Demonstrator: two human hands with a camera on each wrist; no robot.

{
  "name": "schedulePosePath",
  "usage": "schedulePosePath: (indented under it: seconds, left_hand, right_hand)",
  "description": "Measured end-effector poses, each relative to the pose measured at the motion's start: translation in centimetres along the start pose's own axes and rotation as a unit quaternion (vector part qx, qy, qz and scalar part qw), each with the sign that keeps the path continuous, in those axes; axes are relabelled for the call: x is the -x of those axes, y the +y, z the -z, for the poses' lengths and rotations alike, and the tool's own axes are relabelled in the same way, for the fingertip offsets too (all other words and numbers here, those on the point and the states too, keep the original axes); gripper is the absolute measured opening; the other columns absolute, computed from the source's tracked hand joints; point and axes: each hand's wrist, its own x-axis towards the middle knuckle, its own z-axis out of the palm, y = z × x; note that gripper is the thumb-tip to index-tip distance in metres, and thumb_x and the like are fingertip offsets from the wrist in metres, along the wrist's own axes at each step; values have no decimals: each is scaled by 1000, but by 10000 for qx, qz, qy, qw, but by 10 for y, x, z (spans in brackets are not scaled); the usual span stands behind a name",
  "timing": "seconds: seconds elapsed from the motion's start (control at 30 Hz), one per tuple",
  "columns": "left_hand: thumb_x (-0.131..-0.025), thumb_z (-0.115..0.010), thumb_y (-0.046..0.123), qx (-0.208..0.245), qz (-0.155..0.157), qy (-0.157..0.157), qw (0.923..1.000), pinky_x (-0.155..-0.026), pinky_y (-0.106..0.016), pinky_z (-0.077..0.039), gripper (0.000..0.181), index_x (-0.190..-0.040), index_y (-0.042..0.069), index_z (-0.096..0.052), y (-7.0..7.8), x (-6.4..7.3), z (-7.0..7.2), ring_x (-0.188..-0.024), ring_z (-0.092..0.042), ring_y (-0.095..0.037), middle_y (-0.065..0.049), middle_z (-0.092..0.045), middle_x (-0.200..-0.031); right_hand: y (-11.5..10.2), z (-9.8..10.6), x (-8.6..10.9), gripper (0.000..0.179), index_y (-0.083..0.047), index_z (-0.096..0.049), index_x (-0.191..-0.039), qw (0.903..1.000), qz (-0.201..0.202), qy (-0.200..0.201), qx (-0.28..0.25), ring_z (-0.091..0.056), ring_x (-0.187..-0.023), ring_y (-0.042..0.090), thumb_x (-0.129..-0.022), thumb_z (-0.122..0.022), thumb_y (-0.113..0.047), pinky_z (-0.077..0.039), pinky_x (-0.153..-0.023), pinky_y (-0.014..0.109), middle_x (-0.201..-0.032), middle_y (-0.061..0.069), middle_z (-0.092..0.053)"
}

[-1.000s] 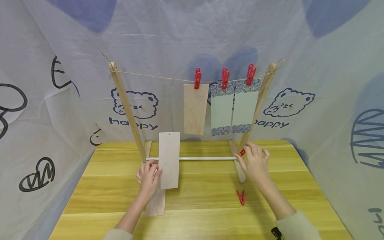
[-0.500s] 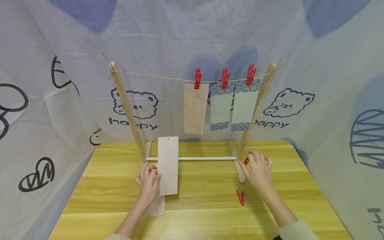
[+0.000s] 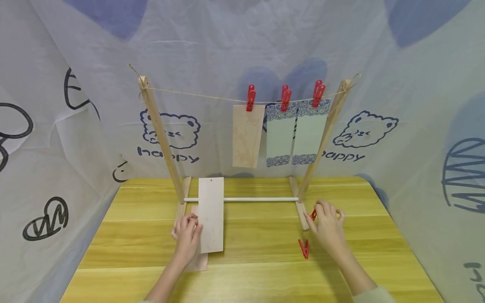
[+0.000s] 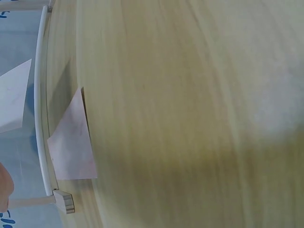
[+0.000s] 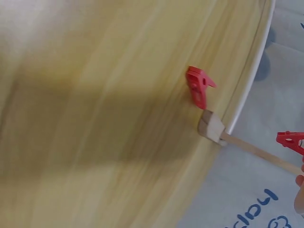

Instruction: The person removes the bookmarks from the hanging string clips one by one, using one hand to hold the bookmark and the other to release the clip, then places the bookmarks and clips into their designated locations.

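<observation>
My left hand (image 3: 187, 240) pinches the left edge of a pale card (image 3: 211, 214) with a small hole near its top, held upright above the table. Beneath it another pale pinkish card (image 3: 198, 263) lies on the wood, partly covered in the head view. On the right, my right hand (image 3: 327, 227) pinches a red clothespin (image 3: 313, 214) between thumb and fingers; the same clothespin (image 5: 289, 139) shows at the edge of the right wrist view. A second red clothespin (image 3: 304, 248) lies on the table in front of that hand.
A wooden frame with a left post (image 3: 161, 139) and right post (image 3: 326, 134) carries a string (image 3: 197, 95). Red clothespins hold a beige card (image 3: 246, 139) and two blue-bordered cards (image 3: 279, 136) on it. A white rod (image 3: 261, 199) joins the feet. A printed cloth (image 3: 227, 38) hangs behind.
The left hand's card has come down and slightly left, toward me. The right hand, with its clothespin, has also moved down and a little right. The blue-bordered cards have swayed slightly.
</observation>
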Motion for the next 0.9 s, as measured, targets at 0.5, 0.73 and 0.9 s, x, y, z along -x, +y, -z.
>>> schedulePosePath:
  seconds: [0.5,0.73,0.9]
  left_hand:
    - [-93,-49,10,-78,122,32,9999,-85,-60,-9,16,-77,6,-50,-4,15,-5,-104,-34,-39,-20,-48,-110]
    - [-94,-48,12,-160,176,43,9997,-84,-59,-11,17,-77,6,-50,-8,21,-6,-103,-35,-39,-19,-48,-108]
    - [-92,-49,9,-197,167,122,9996,-84,-60,-10,16,-77,5,-51,-10,25,-7,-103,-35,-41,-21,-48,-108]
  right_hand:
    - [9,-12,28,30,-3,-52,-87,9977,-424,-518,83,-45,-104,36,-83,-65,-30,-23,-84,57,-112,17,-51]
    - [12,-14,41,30,-1,-53,-89,9964,-480,-678,175,-46,-101,36,-81,-67,-27,-24,-84,58,-109,17,-52]
    - [13,-16,48,33,2,-55,-96,9946,-570,-841,194,-46,-102,36,-83,-64,-27,-25,-85,59,-110,18,-51]
